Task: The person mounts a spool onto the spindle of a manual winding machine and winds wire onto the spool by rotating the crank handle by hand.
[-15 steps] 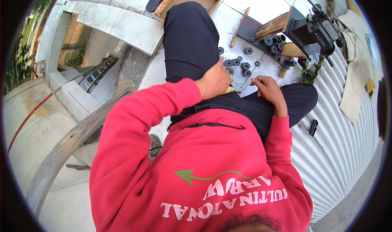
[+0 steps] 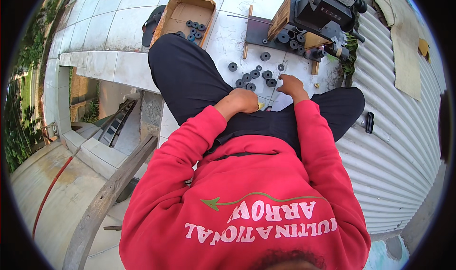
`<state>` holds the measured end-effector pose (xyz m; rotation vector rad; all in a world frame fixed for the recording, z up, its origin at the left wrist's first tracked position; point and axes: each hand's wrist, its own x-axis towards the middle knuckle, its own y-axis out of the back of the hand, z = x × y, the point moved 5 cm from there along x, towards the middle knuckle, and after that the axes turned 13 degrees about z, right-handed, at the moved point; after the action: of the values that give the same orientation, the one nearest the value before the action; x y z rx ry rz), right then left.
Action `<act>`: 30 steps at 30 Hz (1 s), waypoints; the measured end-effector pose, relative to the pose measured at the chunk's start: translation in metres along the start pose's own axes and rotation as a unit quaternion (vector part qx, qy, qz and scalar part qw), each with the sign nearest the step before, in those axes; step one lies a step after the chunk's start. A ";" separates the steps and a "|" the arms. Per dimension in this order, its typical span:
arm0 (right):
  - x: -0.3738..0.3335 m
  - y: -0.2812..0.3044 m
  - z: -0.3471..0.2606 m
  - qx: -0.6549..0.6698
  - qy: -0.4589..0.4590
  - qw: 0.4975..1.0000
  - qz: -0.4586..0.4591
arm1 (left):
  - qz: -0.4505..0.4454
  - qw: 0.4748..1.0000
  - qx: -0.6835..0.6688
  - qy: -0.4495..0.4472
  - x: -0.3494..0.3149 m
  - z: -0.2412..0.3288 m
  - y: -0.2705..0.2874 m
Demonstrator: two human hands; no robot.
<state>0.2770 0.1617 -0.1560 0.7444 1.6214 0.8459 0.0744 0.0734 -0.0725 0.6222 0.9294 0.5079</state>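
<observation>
My left hand [image 2: 243,101] is closed low over my lap, its fingers mostly hidden from above. A small yellow piece [image 2: 260,106] shows at its fingertips; I cannot make out what it grips. My right hand [image 2: 291,86] reaches forward with its fingers partly bent and nothing visible in them. Just beyond its fingertips lies a thin dark ring [image 2: 280,67]. Several black rollers with centre holes, such as this roller [image 2: 267,74], stand grouped on the white tiles before me. Another roller [image 2: 265,56] stands farther off.
A cardboard box [image 2: 209,4] at the far left holds several rollers, beside dark sandals [image 2: 153,25]. At the far right, a black machine [image 2: 323,9] stands by a dark board [image 2: 256,30] bearing more rollers. Corrugated sheeting [image 2: 394,142] runs along the right, with a small black object [image 2: 369,123].
The view has shifted, bringing rollers inside the cardboard box into sight. My right hand has moved forward, closer to the thin ring. My left hand has turned and drawn lower, still closed.
</observation>
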 end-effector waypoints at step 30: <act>-0.075 0.088 -0.068 0.616 0.089 0.782 0.021 | 0.135 0.666 -0.722 0.133 -0.017 -0.028 0.050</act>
<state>0.2279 0.1377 -0.0333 1.6149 2.2720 -0.2940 0.0354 0.1056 -0.0412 -0.8330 0.4240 1.4054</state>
